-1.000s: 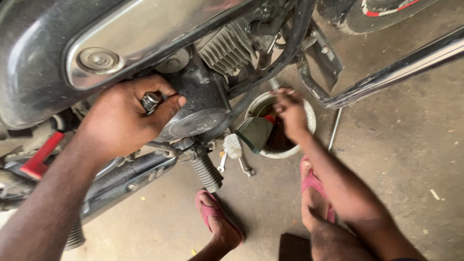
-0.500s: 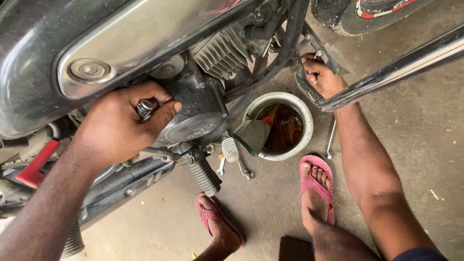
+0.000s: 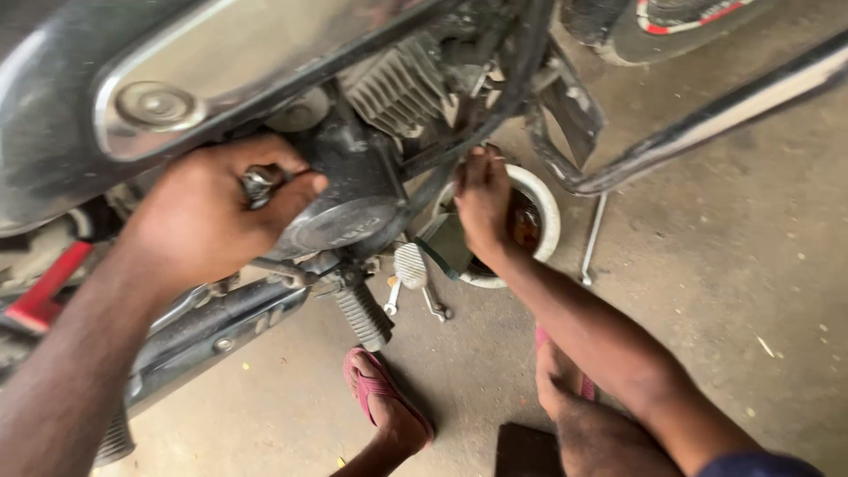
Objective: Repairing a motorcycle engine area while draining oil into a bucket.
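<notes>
A left hand is closing its grip on a small metal cap at the engine cover, left of centre. The right hand, fingers together and holding nothing visible, is reaching under the motorcycle over a white-rimmed bowl on the floor.

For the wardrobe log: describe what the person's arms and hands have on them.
Both forearms are bare. The left hand and right hand wear no gloves; no rings or watch show. A dark blue sleeve edge shows at the right upper arm.
</notes>
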